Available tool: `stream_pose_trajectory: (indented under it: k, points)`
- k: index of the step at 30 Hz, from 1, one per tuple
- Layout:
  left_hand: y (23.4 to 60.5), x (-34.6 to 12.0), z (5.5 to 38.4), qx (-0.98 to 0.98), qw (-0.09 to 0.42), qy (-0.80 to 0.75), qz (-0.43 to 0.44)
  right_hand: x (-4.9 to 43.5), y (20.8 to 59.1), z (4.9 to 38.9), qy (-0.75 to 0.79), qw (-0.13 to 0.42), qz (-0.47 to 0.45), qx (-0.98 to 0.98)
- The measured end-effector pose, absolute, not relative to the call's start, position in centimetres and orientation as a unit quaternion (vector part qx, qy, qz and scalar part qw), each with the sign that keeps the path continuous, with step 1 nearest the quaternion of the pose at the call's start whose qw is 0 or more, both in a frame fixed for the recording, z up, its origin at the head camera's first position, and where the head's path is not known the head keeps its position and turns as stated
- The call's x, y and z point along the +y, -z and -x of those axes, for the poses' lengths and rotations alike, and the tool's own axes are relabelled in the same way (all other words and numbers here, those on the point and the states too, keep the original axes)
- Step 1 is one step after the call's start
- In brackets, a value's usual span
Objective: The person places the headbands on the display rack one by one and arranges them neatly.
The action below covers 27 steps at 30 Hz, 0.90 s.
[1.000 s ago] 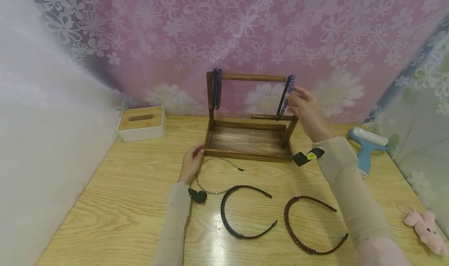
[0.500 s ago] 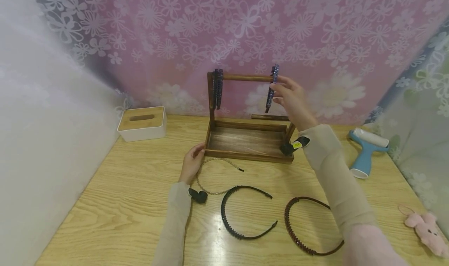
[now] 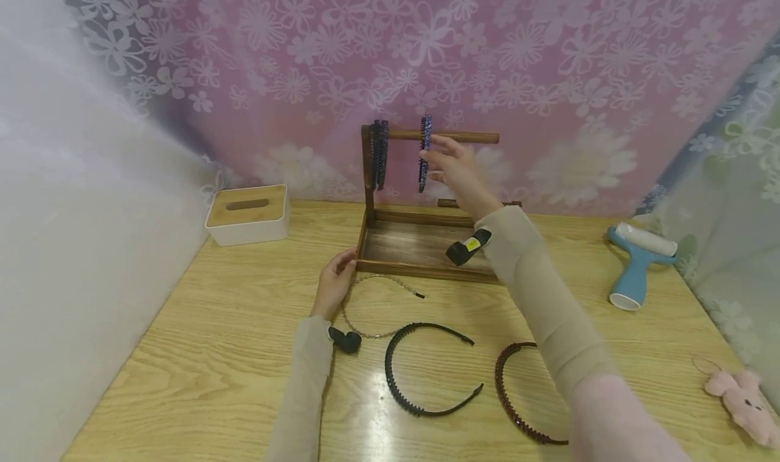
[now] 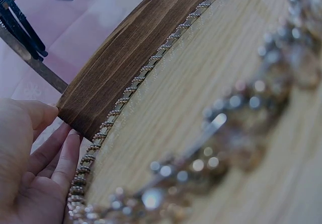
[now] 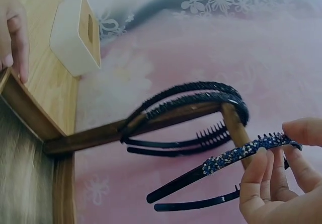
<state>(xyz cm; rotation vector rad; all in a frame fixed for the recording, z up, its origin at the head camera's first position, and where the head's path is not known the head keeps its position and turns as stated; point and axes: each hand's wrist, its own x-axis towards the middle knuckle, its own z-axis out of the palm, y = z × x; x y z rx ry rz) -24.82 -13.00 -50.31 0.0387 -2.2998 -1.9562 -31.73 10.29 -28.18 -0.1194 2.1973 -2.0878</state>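
Note:
My right hand (image 3: pixel 461 177) pinches a toothed headband (image 5: pixel 236 156) covered in blue and silver glitter between thumb and fingers. It hangs over the top bar of a wooden rack (image 3: pixel 426 270), around the bar's middle. Two dark headbands (image 3: pixel 379 156) hang at the bar's left end, beside the upright. With my left hand (image 3: pixel 334 284), I grip the front left corner of the rack's tray; in the left wrist view thumb and fingers meet at that corner. Just in front of the tray lies a thin beaded headband (image 4: pixel 128 90), close to my left hand.
A black headband (image 3: pixel 390 374) and a dark red one (image 3: pixel 501 387) lie on the table nearer me; my right sleeve partly covers the red one. A tissue box (image 3: pixel 246 221) stands left, a blue-handled roller (image 3: pixel 634 272) right, and a pink plush toy (image 3: pixel 746 408) at the right edge.
My right hand has carried the blue glittery headband leftward from the top bar's right end to its middle, over the bar. My left hand stays at the tray's corner.

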Motion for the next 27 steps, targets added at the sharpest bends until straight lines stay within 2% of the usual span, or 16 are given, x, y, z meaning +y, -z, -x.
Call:
stream_pose_trajectory:
  k: [11,19,27]
  points:
    - [50.3,-12.9,24.9,-0.761,0.059,0.646,-0.011,7.1,29.1,33.3,0.692,0.060,0.030,0.718]
    - [47.5,-12.5,23.1,-0.771,0.051,0.634,-0.004,5.5,29.8,33.3,0.684,0.069,0.021,0.725]
    - [50.3,-13.1,24.9,-0.761,0.061,0.646,-0.007,5.9,30.2,33.0,0.681,0.070,0.031,0.728]
